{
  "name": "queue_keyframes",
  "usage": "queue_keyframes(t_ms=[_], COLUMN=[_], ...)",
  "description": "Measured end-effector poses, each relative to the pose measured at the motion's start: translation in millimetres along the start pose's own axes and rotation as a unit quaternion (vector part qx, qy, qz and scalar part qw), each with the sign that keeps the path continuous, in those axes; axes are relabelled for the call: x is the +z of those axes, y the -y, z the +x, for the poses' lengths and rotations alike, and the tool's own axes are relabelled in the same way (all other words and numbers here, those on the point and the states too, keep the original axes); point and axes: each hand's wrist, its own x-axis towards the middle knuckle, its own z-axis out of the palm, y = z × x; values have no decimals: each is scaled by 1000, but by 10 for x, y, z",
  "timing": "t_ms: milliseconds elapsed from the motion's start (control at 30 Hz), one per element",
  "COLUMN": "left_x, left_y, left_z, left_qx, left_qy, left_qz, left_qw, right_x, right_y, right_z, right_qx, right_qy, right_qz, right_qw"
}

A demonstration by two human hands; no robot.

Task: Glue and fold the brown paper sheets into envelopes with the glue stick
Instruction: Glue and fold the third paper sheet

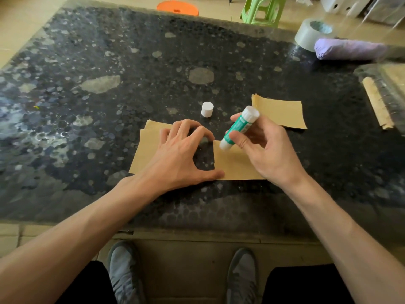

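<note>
A brown paper sheet [234, 163] lies near the front of the dark speckled table [109, 84]. My right hand [265, 148] grips an uncapped green and white glue stick [237, 129], tilted, with its lower end on the sheet's upper left corner. My left hand [179, 154] spreads its fingers, thumb tip on that sheet's lower left corner and palm over a small stack of brown sheets [145, 148] to the left. The white cap [207, 109] stands just beyond my hands. More brown paper [278, 113] lies behind my right hand.
A grey tape roll [311, 34] and a purple bundle [350, 49] sit at the far right, with a clear container and a strip of brown paper [377, 102] at the right edge. An orange stool [177, 7] and a green stool [262, 10] stand beyond the table.
</note>
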Motion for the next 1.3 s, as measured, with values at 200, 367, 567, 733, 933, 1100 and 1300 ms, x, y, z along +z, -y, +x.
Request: queue_keyframes(t_ms=[200, 367, 567, 733, 933, 1100, 1300], left_x=[9, 5, 11, 19, 26, 29, 29], left_y=[21, 19, 19, 11, 16, 15, 19], left_z=[-5, -1, 3, 0, 5, 4, 8], left_qx=[8, 13, 14, 18, 23, 18, 16], left_qy=[-10, -10, -10, -20, -24, -26, -19], left_qz=[3, 6, 7, 7, 9, 13, 12], left_qw=[1000, 1000, 1000, 1000, 999, 999, 1000], right_x=[122, 149, 146, 161, 196, 203, 226], right_y=[-21, -12, 38, 17, 11, 0, -6], right_z=[-85, -109, -135, -157, -167, -143, -126], right_qx=[-3, 0, -38, -56, -56, -57, -60], right_qy=[30, 45, 64, 59, 52, 51, 43], right_qz=[-82, -100, -126, -147, -139, -141, -141], right_qw=[996, 994, 989, 986, 987, 987, 987])
